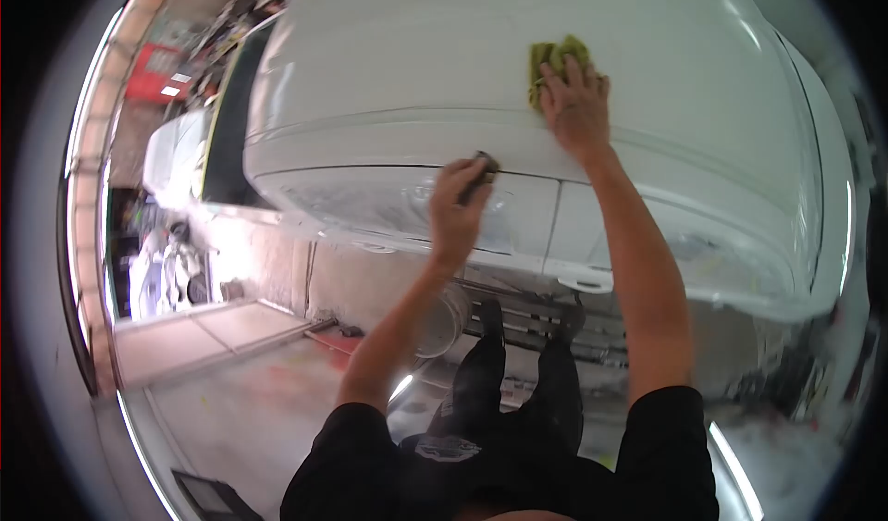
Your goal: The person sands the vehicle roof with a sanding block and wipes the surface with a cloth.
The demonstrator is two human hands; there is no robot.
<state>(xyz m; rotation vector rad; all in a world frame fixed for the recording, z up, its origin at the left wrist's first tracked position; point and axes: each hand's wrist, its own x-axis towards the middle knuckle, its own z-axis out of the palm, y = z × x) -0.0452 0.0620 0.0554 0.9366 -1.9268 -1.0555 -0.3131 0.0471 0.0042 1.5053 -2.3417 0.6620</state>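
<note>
A white car body [416, 68] fills the upper middle of the view, its roof facing up. On the roof lies a crumpled yellow-green cloth [555, 58], with my right hand [578, 105] pressed over it, fingers spread across the fabric. Near the roof's edge, above the door's top seam, my left hand [458, 202] is closed round a small dark block [477, 179]. The block's underside is hidden. Below the seam, the side windows [388, 208] look covered with a clear, wrinkled film.
A round bucket [444, 320] stands on the floor beside my left forearm. Slatted grating [601, 336] runs beneath the car near my feet. Another white vehicle [176, 155] and a motorcycle [190, 276] are at the left. A dark object lies on the roof's far edge.
</note>
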